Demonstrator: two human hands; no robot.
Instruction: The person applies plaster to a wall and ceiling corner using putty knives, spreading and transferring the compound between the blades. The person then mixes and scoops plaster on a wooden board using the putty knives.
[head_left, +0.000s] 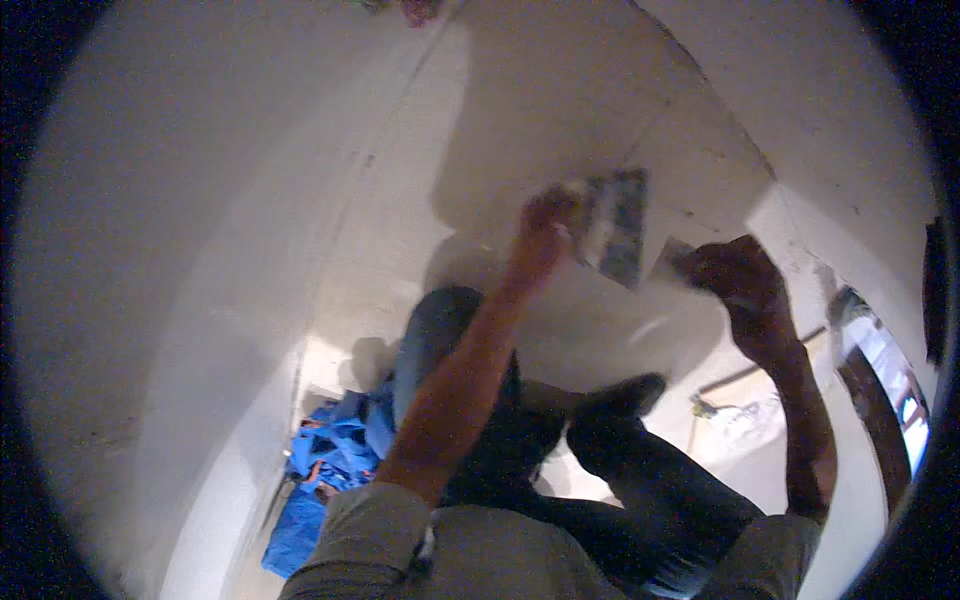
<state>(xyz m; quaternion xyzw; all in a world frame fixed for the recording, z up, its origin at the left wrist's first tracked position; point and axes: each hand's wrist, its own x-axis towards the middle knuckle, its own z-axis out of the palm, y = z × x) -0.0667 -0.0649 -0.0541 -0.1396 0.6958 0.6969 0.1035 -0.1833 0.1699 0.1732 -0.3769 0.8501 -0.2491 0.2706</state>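
- A crumpled blue tarpaulin (pixel 325 470) was seen low on the floor at the left, beside the white wall (pixel 200 250).
- The left hand (pixel 545 225) was raised and closed around the edge of a flat plaster hawk (pixel 615 225), which was held against the white wall.
- The right hand (pixel 740 285) was clenched on a small trowel (pixel 668 258), its pale blade just beside the hawk's right edge.
- Dark trousers (pixel 650 480) were visible below.

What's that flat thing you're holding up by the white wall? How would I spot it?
Look at the big white wall, then follow the left hand up. In its fingers is a flat rectangular plastering board, grey and smeared with white. The right hand beside it holds only a smaller pale blade.
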